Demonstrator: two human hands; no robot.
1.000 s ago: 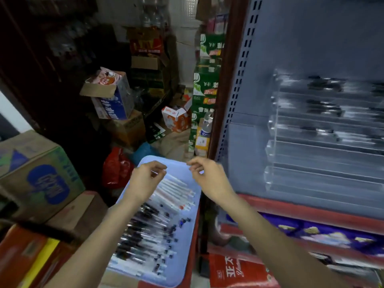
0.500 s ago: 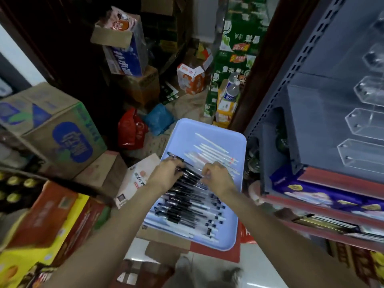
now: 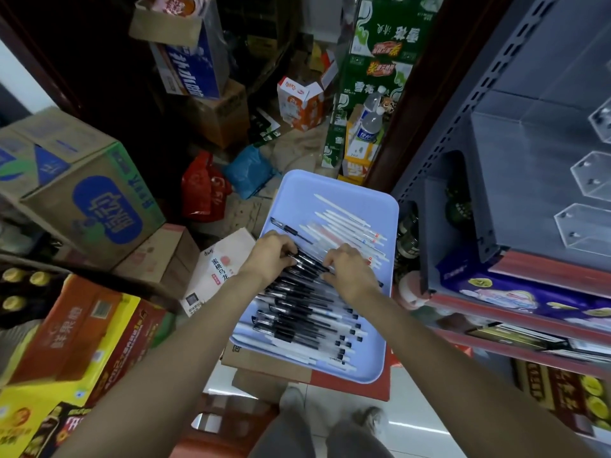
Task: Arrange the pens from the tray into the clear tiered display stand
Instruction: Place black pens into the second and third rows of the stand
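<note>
Both hands are down on the tray [image 3: 334, 190], which sits in the lower middle of the frame on a red carton. The left hand [image 3: 269, 256] has its fingers curled over the black pens [image 3: 297, 302] at the upper end of that group, and it seems to pinch one or two of them. The right hand [image 3: 347, 271] lies beside it with bent fingers on the same pens; if it really holds one I cannot tell. The white pens [image 3: 344, 223] lie further up on the tray, and one black pen lies alone just above the left hand.

The step in hand, I judge, is to gather a small bundle of black pens. It is better to take few pens, all pointing one way, and to lift them straight up, because the pens lie close together and overlapping, and a sideways pull could drag the neighbours.

The stand [image 3: 591, 180] shows only at the right edge of the frame, on the grey shelf, well apart from the tray and higher. Only the ends of its clear tiers are in view, so how full they are is hidden.

The tray's right rim is near the shelf post. On the left, cartons stand close to the tray. The open way for the hands is upward and then to the right.
</note>
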